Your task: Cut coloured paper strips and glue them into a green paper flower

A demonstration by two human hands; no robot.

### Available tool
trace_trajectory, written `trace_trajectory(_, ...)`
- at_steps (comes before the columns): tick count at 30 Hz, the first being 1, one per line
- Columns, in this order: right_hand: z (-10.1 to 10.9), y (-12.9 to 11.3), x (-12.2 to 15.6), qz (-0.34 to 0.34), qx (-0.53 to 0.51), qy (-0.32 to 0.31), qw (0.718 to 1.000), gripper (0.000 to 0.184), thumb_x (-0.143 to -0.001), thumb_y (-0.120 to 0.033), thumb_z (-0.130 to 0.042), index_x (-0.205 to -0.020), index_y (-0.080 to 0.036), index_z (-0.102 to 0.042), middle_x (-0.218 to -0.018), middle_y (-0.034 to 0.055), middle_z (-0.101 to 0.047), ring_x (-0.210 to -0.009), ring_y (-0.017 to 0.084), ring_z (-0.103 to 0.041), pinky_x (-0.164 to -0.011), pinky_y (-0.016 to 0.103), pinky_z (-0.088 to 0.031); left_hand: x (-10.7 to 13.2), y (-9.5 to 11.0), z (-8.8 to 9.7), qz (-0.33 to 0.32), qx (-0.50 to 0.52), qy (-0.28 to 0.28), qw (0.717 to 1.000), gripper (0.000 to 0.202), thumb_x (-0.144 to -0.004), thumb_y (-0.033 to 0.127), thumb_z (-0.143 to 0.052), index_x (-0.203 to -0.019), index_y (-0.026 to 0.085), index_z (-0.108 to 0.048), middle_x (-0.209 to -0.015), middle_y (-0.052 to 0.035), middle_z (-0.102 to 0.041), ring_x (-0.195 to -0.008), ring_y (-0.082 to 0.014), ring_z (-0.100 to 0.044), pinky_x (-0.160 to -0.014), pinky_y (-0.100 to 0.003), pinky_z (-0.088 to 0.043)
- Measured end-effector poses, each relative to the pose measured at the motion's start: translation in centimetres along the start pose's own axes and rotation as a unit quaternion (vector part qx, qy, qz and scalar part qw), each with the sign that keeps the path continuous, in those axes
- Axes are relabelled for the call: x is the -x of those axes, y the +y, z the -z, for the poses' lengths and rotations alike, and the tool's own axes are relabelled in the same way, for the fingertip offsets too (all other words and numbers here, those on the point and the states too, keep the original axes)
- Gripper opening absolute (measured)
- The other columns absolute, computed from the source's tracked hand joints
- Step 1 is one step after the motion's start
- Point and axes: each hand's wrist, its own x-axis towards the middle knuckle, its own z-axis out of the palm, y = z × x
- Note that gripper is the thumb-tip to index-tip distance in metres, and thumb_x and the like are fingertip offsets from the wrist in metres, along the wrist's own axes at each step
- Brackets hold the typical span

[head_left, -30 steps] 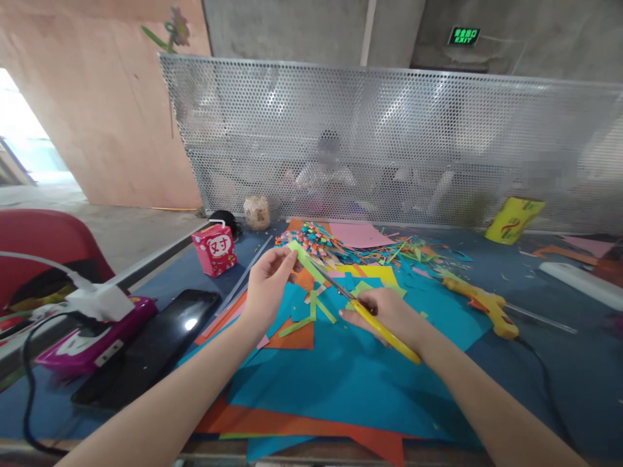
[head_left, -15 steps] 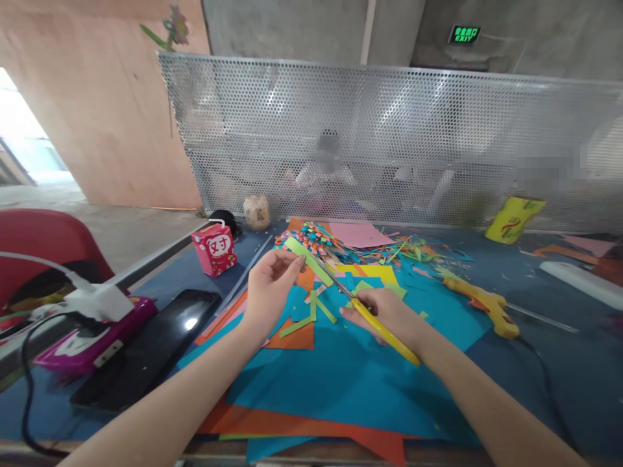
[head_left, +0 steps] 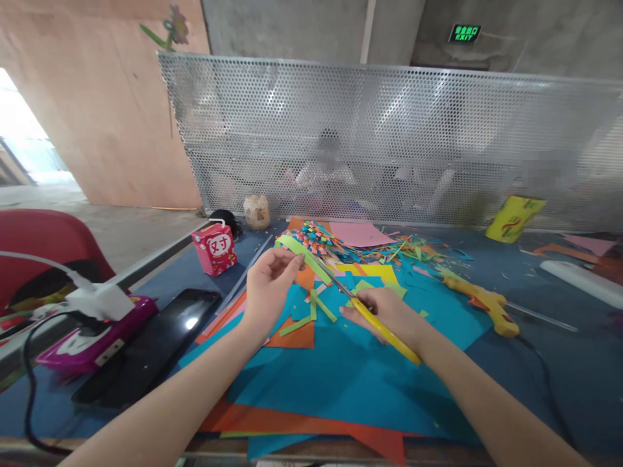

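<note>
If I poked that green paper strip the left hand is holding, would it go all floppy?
The green paper strip would probably bend easily: its far end curves over beyond the left hand. It's likely very light, as it looks thin and only the fingertips pinch it. A hard poke might crease it, since it looks like plain paper.

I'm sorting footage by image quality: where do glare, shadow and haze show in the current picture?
Head view, left: a white glare spot on the black phone, overexposed daylight in the opening; head view, centre: glints on the perforated screen, the person behind it hazy; head view, below the right hand: soft shadows on the blue paper.
</note>
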Motion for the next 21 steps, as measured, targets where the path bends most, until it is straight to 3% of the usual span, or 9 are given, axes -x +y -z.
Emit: trace_trajectory(21,-0.11,0.09,-0.18,0.001,0.002,0.008,1.0,0.04,-0.067,-0.052,-0.057,-0.054,-0.02,-0.036,-0.041,-0.0075,-0.032,-0.034,0.006,-0.031,-0.036,0.021,-0.019,0.09,-0.33,-0.06,0.003,-0.007,-0.013,1.0,0.011,-0.069,0.026,-0.062,-0.067,0.017,-0.056,-0.059,0.001,-0.06,-0.049,-0.0075,-0.051,-0.049,-0.02,-0.041)
